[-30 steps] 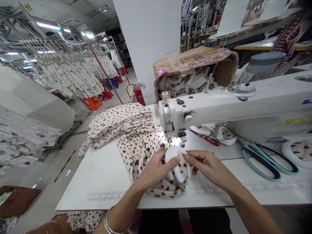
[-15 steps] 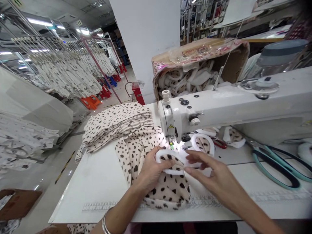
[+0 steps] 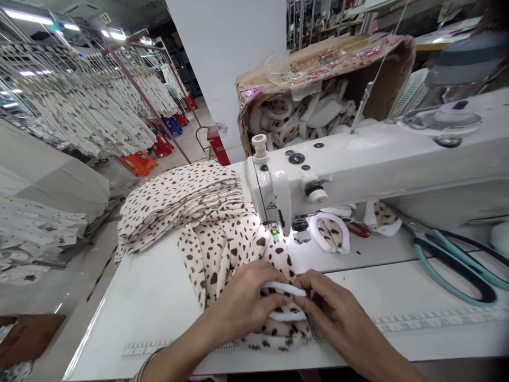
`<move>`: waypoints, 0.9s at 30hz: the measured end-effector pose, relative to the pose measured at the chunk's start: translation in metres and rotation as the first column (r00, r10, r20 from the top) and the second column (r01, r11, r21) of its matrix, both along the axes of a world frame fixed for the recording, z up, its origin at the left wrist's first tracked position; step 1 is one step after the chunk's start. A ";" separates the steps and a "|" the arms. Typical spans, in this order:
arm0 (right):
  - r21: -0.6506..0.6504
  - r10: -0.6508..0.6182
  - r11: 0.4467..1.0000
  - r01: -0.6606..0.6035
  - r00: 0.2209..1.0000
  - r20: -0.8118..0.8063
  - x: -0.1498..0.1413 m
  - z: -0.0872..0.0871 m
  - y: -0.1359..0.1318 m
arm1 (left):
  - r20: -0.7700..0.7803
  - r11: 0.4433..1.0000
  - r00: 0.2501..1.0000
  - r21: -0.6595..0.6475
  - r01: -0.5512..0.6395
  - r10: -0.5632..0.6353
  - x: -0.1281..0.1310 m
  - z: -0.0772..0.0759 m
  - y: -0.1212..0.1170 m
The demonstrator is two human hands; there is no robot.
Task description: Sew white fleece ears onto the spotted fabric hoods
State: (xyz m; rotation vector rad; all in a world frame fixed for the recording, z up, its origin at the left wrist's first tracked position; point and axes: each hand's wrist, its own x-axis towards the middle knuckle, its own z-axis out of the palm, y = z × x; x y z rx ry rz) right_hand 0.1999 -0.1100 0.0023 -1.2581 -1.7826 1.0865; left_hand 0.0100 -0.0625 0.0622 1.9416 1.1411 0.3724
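Seated view at a lockstitch sewing machine [image 3: 296, 178]. The left hand [image 3: 242, 300] and right hand [image 3: 332, 310] meet on the near part of the table, just in front of the needle area. Their fingers are curled together and clamp a white looped band [image 3: 284, 289] against a spotted cream fabric piece [image 3: 226, 246], the left from the near side and the right from the far end. This close pinch appears to keep the band's layers aligned, and the position leaves the work within easy reach of the presser foot [image 3: 274, 232]. A folded stack of spotted fabric [image 3: 178, 204] lies left of the machine, placed for easy reach, with the loose piece trailing from it towards the hands. A finished-looking spotted oval piece [image 3: 330, 234] lies behind the needle on the right. Teal-handled shears [image 3: 451, 265] and red-handled snips [image 3: 357, 228] are kept to the right, away from the sewing path. A cardboard box [image 3: 382, 79] of white-edged pieces stands behind the machine. A yellow triangular warning label [image 3: 272, 205] marks the machine head, and a printed ruler scale [image 3: 437, 321] runs along the white table [image 3: 119, 323]; its figures are too small to read, and no brand is legible.
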 end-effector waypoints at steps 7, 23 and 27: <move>0.710 -0.031 0.664 -0.232 0.941 0.337 0.033 0.023 0.067 | -0.072 0.981 0.979 -0.022 -0.193 0.191 -0.007 -0.006 0.032; 0.573 0.273 0.636 -0.517 0.845 0.460 0.016 -0.008 0.039 | -0.099 0.942 0.957 -0.174 -0.287 0.273 0.000 -0.002 0.053; 0.500 0.375 0.618 -0.607 0.786 0.491 0.025 0.001 0.042 | -0.094 0.968 0.973 -0.117 -0.221 0.210 -0.002 -0.014 0.060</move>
